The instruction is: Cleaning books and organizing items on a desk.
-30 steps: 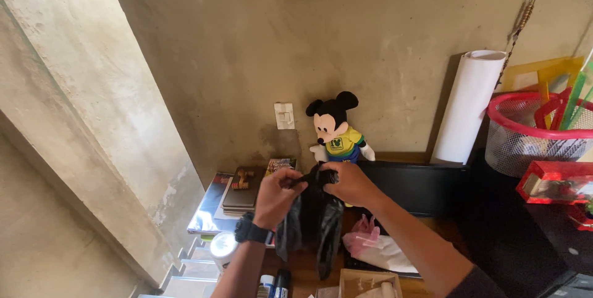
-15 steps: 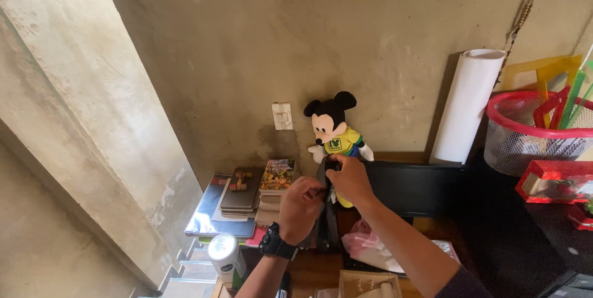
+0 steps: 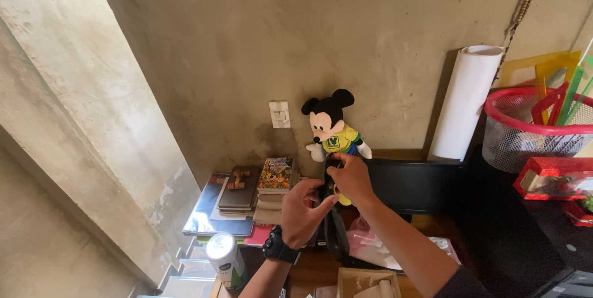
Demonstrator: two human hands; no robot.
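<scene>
One head-worn view only, so nothing is shared with a second camera. It looks from above and behind the arms, tilted forward and down toward a bare plaster wall (image 3: 259, 45) that fills the upper frame from 10 to 2 o'clock. The desk (image 3: 321, 267) sits low, at 6 o'clock, close beneath the lens. Both forearms enter from 5 to 6 o'clock, at arm's reach.
</scene>
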